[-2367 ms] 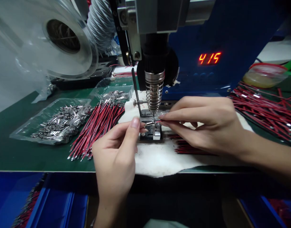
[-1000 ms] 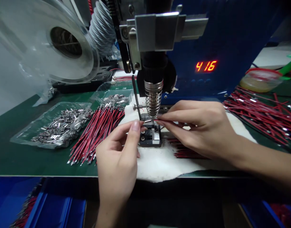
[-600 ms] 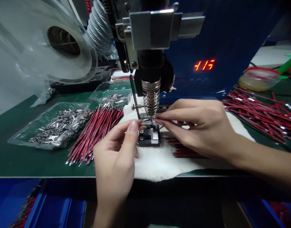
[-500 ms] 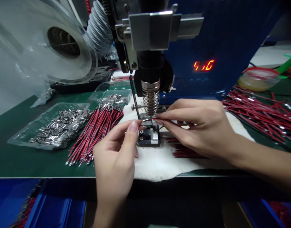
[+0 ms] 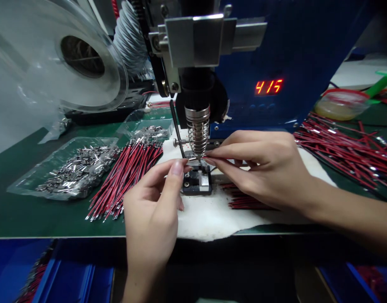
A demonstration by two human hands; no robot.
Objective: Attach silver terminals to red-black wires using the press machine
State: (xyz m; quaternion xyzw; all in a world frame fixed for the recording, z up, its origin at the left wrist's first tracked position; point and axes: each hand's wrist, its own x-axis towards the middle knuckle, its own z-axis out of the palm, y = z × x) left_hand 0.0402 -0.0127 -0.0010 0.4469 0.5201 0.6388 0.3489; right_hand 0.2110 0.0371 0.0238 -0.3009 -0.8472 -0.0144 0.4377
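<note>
My left hand (image 5: pixel 154 208) is pinched shut on a small silver metal terminal (image 5: pixel 191 160), held over the black fixture block (image 5: pixel 196 184). My right hand (image 5: pixel 264 166) pinches a thin red and black wire (image 5: pixel 219 159) and holds its end against the terminal. Both meet right under the machine's spring-wrapped tip (image 5: pixel 197 131), which hangs just above the fixture. The fixture stands on a white cloth pad (image 5: pixel 209 214).
A bundle of red and black wires (image 5: pixel 125 179) and a clear tray of silver terminals (image 5: pixel 69 168) lie left on the green mat. More wires (image 5: pixel 341 147) spread at the right. A blue machine shows a red display (image 5: pixel 268 86). A clear reel (image 5: pixel 80 54) stands back left. Blue bins (image 5: pixel 73 275) sit below the edge.
The hands stay pinched at the fixture. The machine's tip has come down closer to the terminal, and the red display flickers between 415 and 416. The view shifts slightly.
</note>
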